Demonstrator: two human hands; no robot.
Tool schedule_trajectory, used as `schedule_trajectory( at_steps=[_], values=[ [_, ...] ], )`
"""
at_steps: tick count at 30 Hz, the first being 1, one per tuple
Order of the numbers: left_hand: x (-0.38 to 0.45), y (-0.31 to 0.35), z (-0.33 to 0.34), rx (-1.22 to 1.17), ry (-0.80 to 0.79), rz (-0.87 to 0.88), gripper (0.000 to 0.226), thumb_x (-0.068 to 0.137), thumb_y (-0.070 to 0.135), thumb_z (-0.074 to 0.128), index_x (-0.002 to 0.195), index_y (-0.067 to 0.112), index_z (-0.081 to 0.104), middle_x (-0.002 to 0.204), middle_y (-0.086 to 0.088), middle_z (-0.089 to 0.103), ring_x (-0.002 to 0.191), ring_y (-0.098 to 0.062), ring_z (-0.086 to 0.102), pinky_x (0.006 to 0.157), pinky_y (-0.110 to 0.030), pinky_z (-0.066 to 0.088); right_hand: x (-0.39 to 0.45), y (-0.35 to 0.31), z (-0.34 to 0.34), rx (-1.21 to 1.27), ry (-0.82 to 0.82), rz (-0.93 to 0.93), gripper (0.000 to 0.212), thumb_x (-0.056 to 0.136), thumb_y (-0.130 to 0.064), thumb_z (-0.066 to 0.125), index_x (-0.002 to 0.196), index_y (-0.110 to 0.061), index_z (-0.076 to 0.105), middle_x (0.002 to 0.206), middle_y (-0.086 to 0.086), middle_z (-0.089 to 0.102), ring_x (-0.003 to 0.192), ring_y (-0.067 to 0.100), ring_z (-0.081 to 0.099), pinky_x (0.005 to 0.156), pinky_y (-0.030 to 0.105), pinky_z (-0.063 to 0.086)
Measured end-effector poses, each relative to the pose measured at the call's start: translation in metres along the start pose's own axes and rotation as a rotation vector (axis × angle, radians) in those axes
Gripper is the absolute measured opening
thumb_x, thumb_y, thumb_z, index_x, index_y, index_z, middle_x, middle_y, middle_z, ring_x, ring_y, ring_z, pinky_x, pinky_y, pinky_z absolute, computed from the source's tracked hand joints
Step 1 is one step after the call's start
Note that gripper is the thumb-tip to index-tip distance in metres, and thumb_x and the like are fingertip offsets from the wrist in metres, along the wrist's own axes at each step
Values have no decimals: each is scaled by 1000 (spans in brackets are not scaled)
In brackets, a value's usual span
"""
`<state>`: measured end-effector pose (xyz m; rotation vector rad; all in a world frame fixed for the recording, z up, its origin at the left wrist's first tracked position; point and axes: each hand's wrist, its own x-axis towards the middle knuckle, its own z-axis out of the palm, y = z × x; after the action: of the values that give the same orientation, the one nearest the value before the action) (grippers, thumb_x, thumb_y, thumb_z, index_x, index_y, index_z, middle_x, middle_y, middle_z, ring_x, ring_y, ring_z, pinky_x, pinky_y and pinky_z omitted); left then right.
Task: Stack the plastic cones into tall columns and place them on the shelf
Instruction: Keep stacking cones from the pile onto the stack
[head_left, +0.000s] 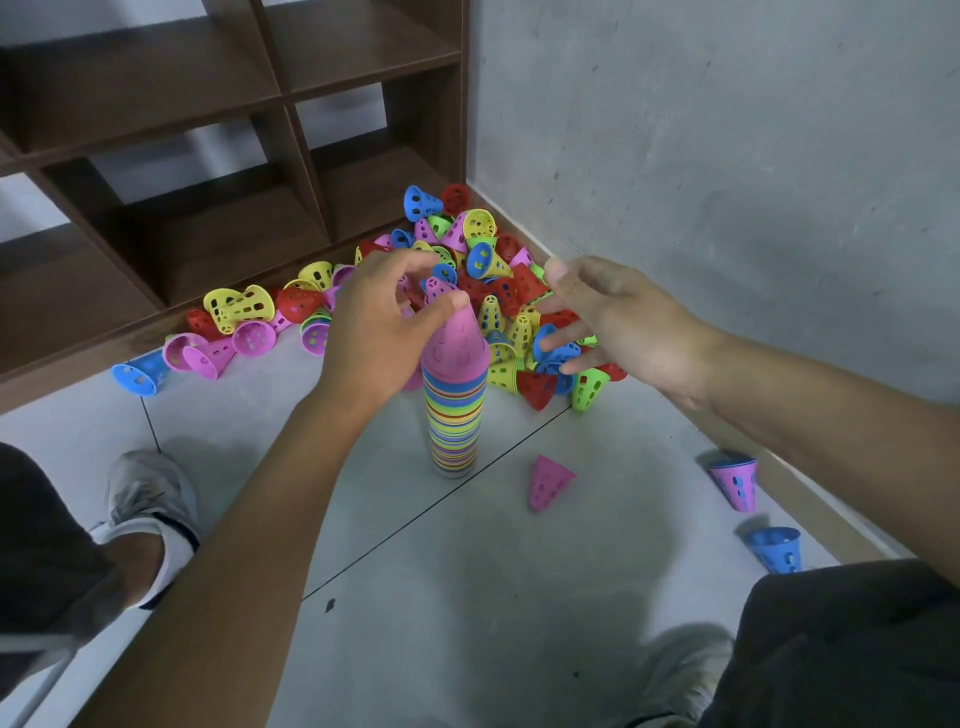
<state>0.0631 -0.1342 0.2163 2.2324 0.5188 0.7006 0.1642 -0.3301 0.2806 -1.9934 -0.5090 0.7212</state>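
**Pink cone at the top of a striped column, loose cones heaped in the corner**

A tall column of nested cones (454, 415) stands upright on the grey floor (467, 597) at the centre of the frame, its rims showing as bands of many colours. The top cone is pink (460, 338). The left hand (379, 332) is at the tip of this pink cone: the thumb lies against the tip, and the other fingers curl above and behind it, though the blur makes it hard to tell how firmly they close. The right hand (608, 317) is just right of the column, apart from it, fingers spread and loosely bent, holding nothing; its fingertips reach toward the pile.

The pile of loose cones (488, 270), in yellow, red, blue, green and pink, fills the corner above the hands, where the dark wooden shelf unit (208, 130) in the upper left of the frame meets the grey wall (727, 156). More cones trail leftward along the shelf's foot, ending in a blue cone (137, 375) at the left.

Stray cones lie on the floor: a single pink cone (546, 483) on its side just lower right of the column, a pink cone with a blue one nested in it (737, 483) near the wall's skirting, and a blue cone (775, 548) below that.

A grey shoe (148, 493) shows at the left, and dark trouser legs show in both lower corners.
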Motion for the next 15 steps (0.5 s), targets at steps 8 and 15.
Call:
schedule_trajectory(
  at_steps=[8,15],
  values=[
    [-3,31,11,-135,23,152,24,92,27,71,115,19,71,100,10,69,82,5,56,75,-22,50,3,25,-30,-72,37,23,26,100,-38,59,113,-17,63,114,5,68,91,20,71,76,38,61],
    [-29,46,62,-158,-113,298,16,91,20,73,106,15,73,95,9,69,79,-5,55,74,-24,47,-1,79,-79,-285,87,163,23,99,-29,61,115,-13,64,111,11,69,93,24,69,83,41,60]
  ],
)
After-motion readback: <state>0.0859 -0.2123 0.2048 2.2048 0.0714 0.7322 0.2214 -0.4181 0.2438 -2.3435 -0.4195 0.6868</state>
